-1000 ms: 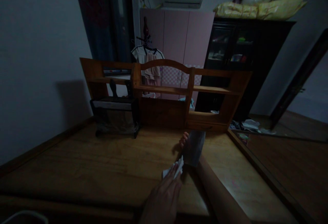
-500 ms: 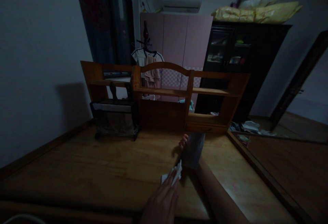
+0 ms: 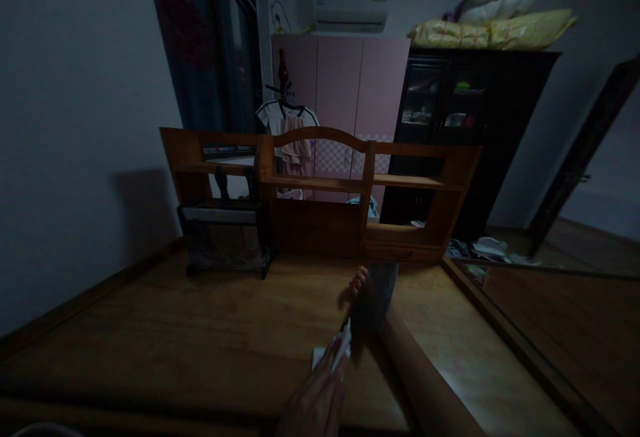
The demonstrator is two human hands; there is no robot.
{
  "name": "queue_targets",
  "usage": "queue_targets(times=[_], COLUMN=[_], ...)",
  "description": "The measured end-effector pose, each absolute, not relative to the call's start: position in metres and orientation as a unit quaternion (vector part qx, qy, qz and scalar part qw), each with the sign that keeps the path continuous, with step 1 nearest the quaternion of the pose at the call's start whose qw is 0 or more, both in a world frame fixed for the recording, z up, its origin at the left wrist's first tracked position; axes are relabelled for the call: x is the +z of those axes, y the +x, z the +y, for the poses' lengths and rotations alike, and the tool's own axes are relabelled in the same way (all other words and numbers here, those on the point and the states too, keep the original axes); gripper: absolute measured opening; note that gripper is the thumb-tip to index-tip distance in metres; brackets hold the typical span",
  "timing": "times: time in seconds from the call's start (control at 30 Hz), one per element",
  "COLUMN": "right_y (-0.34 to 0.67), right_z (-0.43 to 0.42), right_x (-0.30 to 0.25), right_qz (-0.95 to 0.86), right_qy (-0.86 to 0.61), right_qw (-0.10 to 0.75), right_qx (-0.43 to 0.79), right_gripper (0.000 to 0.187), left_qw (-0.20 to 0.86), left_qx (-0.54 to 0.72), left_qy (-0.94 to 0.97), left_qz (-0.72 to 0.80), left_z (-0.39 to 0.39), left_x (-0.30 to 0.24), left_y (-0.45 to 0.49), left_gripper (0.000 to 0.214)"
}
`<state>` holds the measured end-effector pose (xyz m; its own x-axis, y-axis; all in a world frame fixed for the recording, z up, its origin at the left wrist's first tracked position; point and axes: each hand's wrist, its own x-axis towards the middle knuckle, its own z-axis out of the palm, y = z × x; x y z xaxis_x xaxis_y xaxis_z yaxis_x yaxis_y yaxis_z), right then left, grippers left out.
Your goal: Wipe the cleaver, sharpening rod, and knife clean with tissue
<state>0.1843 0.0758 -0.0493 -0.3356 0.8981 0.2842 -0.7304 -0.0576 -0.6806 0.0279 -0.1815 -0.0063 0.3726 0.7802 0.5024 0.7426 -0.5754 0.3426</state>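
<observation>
The left hand (image 3: 314, 400) has its fingers straight and pressed together, with a soft, creased white cloth (image 3: 345, 345) pinched in them; the right hand (image 3: 359, 281) has its fingers curled in, holding a dull grey, flat, roughly rectangular blade (image 3: 377, 297), though the blade hides most of the grip. Blade and cloth are close together above the smooth, grained wooden counter (image 3: 200, 330); a black-framed rack (image 3: 225, 214) stands at its far left.
</observation>
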Motion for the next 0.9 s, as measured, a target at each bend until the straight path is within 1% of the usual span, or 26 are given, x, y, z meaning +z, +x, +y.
queue_targets(times=[0.1, 0.3, 0.4, 0.53, 0.63, 0.8, 0.9], right_y=[0.182, 0.184, 0.186, 0.186, 0.186, 0.187, 0.187], right_z=[0.075, 0.072, 0.067, 0.068, 0.071, 0.067, 0.062], right_x=[-0.049, -0.046, -0.041, -0.036, -0.035, -0.031, -0.028], right_qz=[-0.366, -0.343, -0.343, -0.346, -0.346, -0.347, -0.345], right_qy=[-0.104, -0.102, -0.095, -0.077, -0.059, -0.034, -0.025], right_qw=[0.582, 0.587, 0.584, 0.575, 0.571, 0.559, 0.556], right_qx=[0.718, 0.726, 0.730, 0.737, 0.742, 0.752, 0.756], right_gripper=[0.033, 0.026, 0.026, 0.031, 0.035, 0.032, 0.034], left_qw=[0.029, 0.025, 0.019, 0.016, 0.006, -0.049, -0.037], left_qx=[0.315, 0.328, 0.362, 0.408, 0.401, 0.394, 0.371], left_qy=[0.831, 0.823, 0.817, 0.809, 0.817, 0.833, 0.847], left_qz=[0.457, 0.463, 0.449, 0.423, 0.415, 0.386, 0.379], left_z=[-0.183, -0.187, -0.187, -0.187, -0.188, -0.190, -0.187], left_x=[-0.005, -0.009, -0.017, -0.026, -0.028, -0.030, -0.025], left_y=[0.029, 0.032, 0.032, 0.030, 0.027, 0.019, 0.017], left_gripper=[0.054, 0.054, 0.055, 0.054, 0.055, 0.052, 0.052])
